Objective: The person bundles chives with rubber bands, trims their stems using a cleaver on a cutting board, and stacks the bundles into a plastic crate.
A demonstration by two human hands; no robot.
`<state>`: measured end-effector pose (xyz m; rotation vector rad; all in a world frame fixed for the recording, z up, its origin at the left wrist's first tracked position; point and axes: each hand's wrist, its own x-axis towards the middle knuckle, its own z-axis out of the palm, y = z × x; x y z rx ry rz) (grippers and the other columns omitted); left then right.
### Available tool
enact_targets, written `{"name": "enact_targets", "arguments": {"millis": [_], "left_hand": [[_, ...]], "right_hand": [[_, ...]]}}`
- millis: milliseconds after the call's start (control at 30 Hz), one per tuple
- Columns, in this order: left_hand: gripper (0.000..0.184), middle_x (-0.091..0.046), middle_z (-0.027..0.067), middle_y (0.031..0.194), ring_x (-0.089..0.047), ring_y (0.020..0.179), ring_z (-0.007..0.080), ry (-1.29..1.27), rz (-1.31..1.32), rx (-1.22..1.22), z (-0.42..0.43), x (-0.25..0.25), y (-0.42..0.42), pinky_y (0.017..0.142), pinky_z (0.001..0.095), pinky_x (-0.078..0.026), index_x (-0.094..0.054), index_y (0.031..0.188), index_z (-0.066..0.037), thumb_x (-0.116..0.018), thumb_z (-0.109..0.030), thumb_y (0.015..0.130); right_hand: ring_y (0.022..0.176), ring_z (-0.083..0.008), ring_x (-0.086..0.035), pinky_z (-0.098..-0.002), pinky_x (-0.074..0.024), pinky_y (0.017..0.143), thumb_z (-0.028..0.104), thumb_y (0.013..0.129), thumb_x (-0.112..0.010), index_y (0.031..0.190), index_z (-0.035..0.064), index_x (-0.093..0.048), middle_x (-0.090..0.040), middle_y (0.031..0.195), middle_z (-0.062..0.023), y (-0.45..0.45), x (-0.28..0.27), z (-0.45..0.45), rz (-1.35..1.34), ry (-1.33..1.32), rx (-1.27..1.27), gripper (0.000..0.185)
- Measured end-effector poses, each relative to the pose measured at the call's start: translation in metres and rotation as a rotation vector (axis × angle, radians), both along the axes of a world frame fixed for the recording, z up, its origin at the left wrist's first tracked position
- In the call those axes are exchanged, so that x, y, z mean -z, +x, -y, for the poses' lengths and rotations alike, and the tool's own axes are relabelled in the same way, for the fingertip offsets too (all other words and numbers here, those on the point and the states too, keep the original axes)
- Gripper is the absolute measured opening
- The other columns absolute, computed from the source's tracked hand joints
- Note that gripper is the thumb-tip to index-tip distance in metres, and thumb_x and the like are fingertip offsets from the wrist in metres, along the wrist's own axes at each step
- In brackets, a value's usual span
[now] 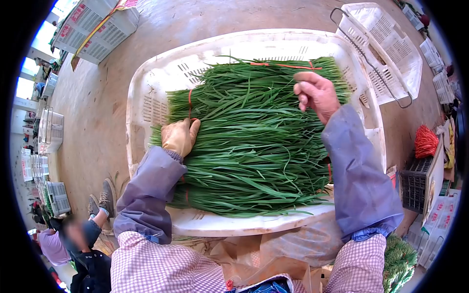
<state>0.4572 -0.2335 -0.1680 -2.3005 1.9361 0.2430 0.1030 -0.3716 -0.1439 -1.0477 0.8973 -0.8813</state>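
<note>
Bundles of long green leafy stalks (254, 156) lie side by side in a white plastic basket (146, 73), some bound with red ties (190, 100). My left hand (178, 136), in a tan glove, rests at the left ends of the bundles, its fingers closed round stalks near a red tie. Above the right part of the bundles is my bare right hand (317, 95), fingers curled with thumb near the index finger; I see nothing clear between them. A red tie (286, 66) runs along the top bundle just beyond it.
Another white basket (386, 53) with a metal hook rod stands at the upper right. Stacked white crates (97, 29) are at the upper left. A black crate (415, 183) with red strings (426, 141) is at the right. A person (83, 244) sits at the lower left.
</note>
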Motion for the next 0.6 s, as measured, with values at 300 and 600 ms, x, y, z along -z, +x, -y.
{"name": "enact_targets", "arguments": {"millis": [300, 600], "left_hand": [[0.047, -0.072, 0.0166, 0.091, -0.068, 0.091, 0.0354, 0.021, 0.016, -0.001, 0.002, 0.002, 0.001, 0.085, 0.0477, -0.048, -0.068, 0.104, -0.007, -0.040, -0.045, 0.102], [0.050, -0.071, 0.0196, 0.095, -0.067, 0.096, 0.0381, 0.066, 0.070, -0.042, 0.005, 0.005, 0.000, 0.088, 0.0489, -0.049, -0.067, 0.109, -0.009, -0.036, -0.048, 0.102]], "right_hand": [[0.063, -0.0329, -0.062, -0.0434, -0.0481, 0.059, 0.015, 0.089, -0.068, 0.095, 0.0026, -0.062, -0.062, 0.069, -0.0164, 0.056, 0.022, 0.016, -0.797, -0.822, -0.159, 0.016], [0.051, -0.0058, -0.047, -0.0207, -0.0404, 0.043, 0.024, 0.099, -0.059, 0.100, 0.0045, -0.061, -0.054, 0.069, 0.0005, -0.076, -0.066, -0.037, -0.481, -0.181, 0.317, 0.019]]}}
